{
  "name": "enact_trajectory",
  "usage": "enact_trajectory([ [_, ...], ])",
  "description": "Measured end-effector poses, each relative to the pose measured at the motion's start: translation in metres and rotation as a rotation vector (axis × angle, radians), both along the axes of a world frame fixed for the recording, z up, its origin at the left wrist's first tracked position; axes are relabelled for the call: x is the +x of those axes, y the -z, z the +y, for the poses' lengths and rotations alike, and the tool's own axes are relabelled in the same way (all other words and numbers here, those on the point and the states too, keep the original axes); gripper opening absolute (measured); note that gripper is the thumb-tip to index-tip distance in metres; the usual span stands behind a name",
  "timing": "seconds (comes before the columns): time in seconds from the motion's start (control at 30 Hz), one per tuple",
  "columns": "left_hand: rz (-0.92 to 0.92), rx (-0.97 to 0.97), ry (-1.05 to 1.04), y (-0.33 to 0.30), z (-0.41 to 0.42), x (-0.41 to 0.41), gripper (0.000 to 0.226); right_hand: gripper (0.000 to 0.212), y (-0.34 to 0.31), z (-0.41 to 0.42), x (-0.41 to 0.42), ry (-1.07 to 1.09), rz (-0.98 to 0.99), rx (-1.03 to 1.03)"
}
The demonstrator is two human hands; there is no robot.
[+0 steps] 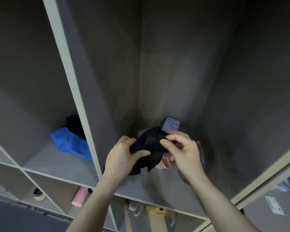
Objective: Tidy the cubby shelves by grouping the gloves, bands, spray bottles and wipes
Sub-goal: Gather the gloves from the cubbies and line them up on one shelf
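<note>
At frame centre, both hands pinch one black glove (151, 144): left hand (122, 156) grips its lower edge, right hand (182, 148) its top, apparently lifting it clear of the pale pink band (164, 164) and purple box (171, 123) for sorting.

black glove (151, 144), blue cloth (70, 143)
</note>
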State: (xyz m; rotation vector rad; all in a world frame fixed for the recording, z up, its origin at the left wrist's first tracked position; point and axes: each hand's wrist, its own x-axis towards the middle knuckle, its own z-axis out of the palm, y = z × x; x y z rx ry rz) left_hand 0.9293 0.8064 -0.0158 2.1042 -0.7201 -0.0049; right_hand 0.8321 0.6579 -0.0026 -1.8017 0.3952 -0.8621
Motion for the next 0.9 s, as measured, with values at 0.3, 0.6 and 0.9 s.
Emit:
enact_trajectory([
  [0.3,0.177,-0.124,0.121,-0.006,0.001,0.006,0.024,0.02,-0.012,-0.004,-0.007,-0.215,0.0,0.451],
  [0.6,0.183,-0.109,0.155,-0.01,0.003,0.002,0.011,0.018,-0.008,-0.015,-0.008,-0.323,0.26,0.533],
  [0.9,0.377,-0.243,0.039,-0.02,0.024,0.018,0.065,0.02,-0.023,-0.031,-0.014,-0.224,0.153,0.726],
])
